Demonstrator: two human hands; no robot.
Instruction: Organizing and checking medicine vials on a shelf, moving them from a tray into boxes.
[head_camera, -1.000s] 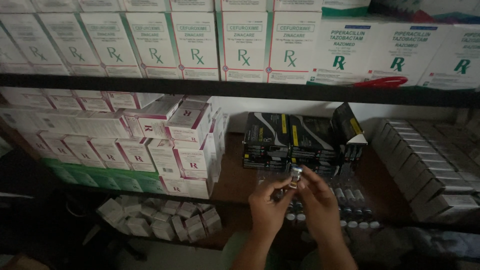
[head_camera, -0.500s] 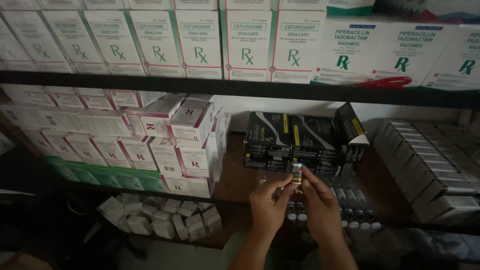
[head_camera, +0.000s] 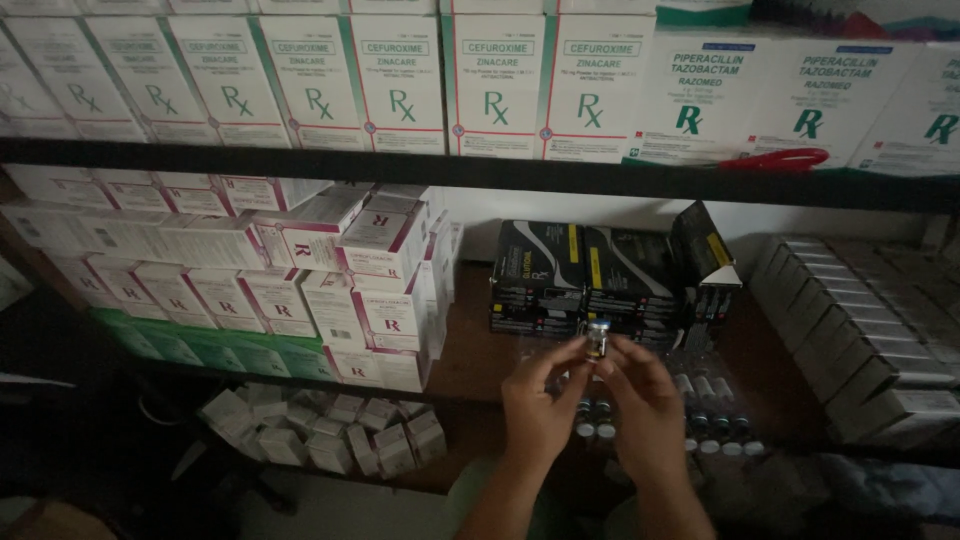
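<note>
Both of my hands are raised in front of the middle shelf and pinch one small glass vial between their fingertips. My left hand holds it from the left, my right hand from the right. The vial stands upright with a pale cap and a dark label. Just behind it sit black medicine boxes with yellow stripes. Below my hands, several more small vials stand in rows on the wooden shelf.
Stacks of white and magenta boxes fill the shelf's left side, grey boxes the right. Large white boxes with green lettering line the top shelf. Small white boxes lie jumbled on the lower shelf.
My hands, with the vial between them, stay almost in the same place; the view has shifted slightly. Nothing was picked up or let go.
</note>
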